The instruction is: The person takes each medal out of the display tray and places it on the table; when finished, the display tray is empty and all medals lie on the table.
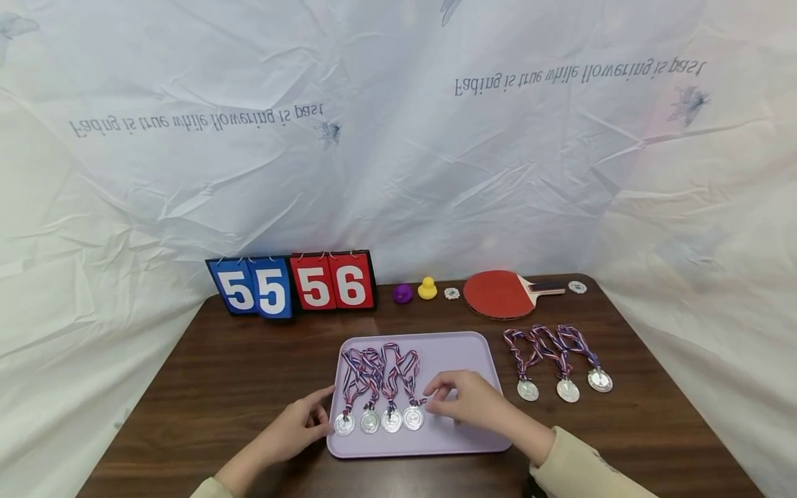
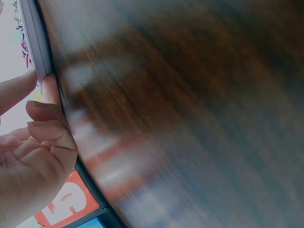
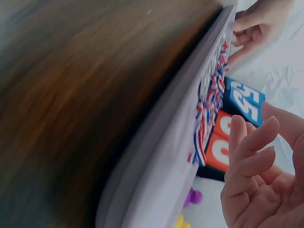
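Several silver medals (image 1: 391, 420) with red, white and blue ribbons lie side by side on the left half of a lilac tray (image 1: 463, 353). My left hand (image 1: 292, 429) touches the tray's left rim with its fingertips, the other fingers bent; the left wrist view shows the fingers right at the tray's end. Over the tray, my right hand (image 1: 467, 398) hovers beside the rightmost medal on it, close to a loose ribbon end. Its fingers are loosely bent and apart, with nothing between them in the right wrist view.
Three more medals (image 1: 568, 389) lie on the table right of the tray. Along the back stand a scoreboard (image 1: 292, 283) reading 55 and 56, a purple duck (image 1: 402, 294), a yellow duck (image 1: 427, 288) and a red table tennis paddle (image 1: 498, 294). A white cloth hangs behind.
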Demonstrator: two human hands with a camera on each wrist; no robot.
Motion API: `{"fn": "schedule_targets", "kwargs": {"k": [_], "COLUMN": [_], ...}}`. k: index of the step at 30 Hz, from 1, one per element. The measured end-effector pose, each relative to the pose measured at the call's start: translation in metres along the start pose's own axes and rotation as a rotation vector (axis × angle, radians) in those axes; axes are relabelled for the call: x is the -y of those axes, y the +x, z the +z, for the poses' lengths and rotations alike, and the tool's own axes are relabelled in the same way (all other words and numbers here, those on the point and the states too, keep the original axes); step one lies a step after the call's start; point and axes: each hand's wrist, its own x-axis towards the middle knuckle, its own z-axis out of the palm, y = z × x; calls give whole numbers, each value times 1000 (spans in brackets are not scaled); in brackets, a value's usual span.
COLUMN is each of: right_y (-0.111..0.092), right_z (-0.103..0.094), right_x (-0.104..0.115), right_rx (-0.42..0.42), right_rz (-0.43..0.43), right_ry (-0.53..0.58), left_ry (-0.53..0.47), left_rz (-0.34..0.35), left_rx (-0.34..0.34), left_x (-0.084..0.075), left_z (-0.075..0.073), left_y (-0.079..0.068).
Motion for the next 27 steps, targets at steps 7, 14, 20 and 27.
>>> {"fn": "schedule_targets", "kwargs": {"k": [7,14,20,27], "right_y": [12,16,20,23], "right_z": [16,20,22,28], "right_x": [-1,-7,-10,-9], "right_rx": [44,28,24,15], "right_rz": [36,52,33,68], "right_ry": [-33,-135,-166,-214], "left_ry": [10,11,15,12], "left_rz": [4,8,-4,-14], "left_rx": [-3,-2,-1,-1], "left_x": [2,3,2,0], "left_z": [-1,-1,-2,-1], "left_y": [0,0,1,0]}}
